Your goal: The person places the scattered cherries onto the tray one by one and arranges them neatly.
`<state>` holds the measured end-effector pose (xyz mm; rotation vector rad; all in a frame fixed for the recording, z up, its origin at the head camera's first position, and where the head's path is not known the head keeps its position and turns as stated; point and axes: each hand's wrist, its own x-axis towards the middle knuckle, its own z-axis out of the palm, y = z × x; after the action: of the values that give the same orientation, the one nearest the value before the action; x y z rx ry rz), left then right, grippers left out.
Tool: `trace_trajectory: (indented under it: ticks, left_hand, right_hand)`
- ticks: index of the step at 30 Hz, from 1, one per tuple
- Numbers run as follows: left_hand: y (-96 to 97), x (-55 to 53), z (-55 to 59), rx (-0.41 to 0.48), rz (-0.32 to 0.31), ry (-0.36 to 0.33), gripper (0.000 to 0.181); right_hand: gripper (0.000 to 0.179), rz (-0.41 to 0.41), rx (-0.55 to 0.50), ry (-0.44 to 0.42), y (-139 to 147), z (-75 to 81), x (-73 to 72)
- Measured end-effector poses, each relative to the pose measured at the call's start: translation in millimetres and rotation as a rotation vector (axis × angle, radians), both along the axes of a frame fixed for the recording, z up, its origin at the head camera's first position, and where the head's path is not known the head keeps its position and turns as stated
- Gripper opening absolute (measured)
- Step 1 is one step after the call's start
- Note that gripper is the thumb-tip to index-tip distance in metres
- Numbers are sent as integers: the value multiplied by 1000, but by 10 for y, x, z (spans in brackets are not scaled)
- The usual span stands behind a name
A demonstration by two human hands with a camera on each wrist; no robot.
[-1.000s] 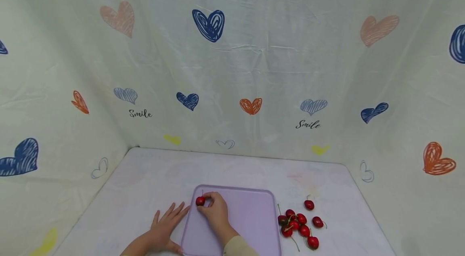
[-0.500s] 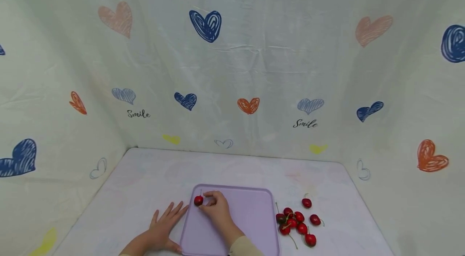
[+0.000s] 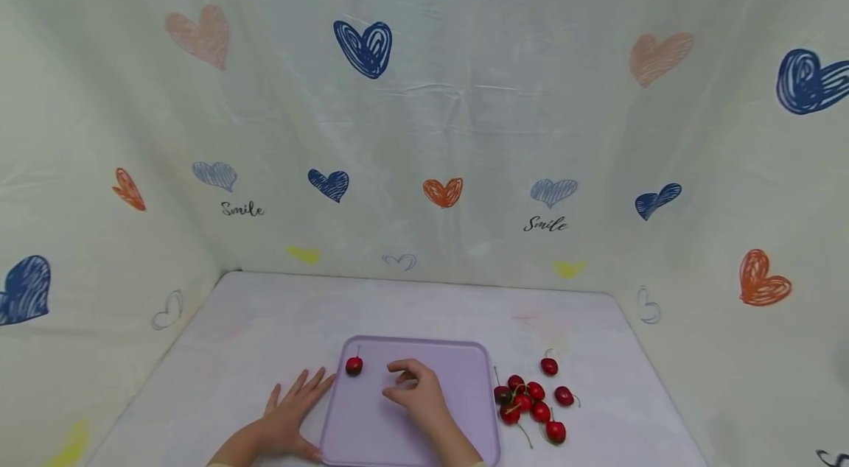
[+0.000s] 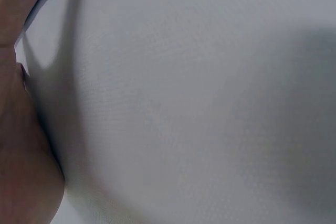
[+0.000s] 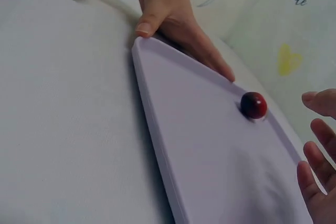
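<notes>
A single dark red cherry point(image 3: 354, 365) with an upright stem sits in the far left corner of a purple tray point(image 3: 458, 378). My right hand point(image 3: 419, 395) hovers over the tray to the right of that cherry, thumb and fingers parted and holding nothing. At the tray's left edge my left hand point(image 3: 288, 419) lies with fingers spread, its thumb and fingertips against the rim. In the right wrist view the left hand point(image 5: 170, 19) touches the tray's corner and side, and the cherry point(image 5: 254, 105) lies near the rim. The left wrist view mostly shows the pale tabletop beside the left palm point(image 4: 26, 145).
Several cherries point(image 3: 522, 403) with stems are heaped just right of the tray, a few lying a little apart. The white table point(image 3: 278, 320) ends at a hanging curtain point(image 3: 464, 121) printed with hearts and "Smile".
My right hand has let go of the cherry and drawn back to the right, its fingers parting. The cherry stays in the tray's corner. The left hand keeps its place at the tray.
</notes>
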<state>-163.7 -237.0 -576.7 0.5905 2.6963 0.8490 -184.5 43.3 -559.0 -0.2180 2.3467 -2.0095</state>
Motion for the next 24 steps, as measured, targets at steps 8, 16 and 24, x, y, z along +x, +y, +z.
trace_trajectory:
  ticks: [8,16,24]
  left_hand:
    - [-29,-1,54,25,-14,-47,120]
    - [1,-7,51,20,18,-80,121]
    - [7,-14,-23,27,37,-45,121]
  right_hand:
    - [33,-18,-13,44,350,181,184]
    - [36,-114,51,6,820,219,304]
    - [38,-260,172,-96,1266,182,443]
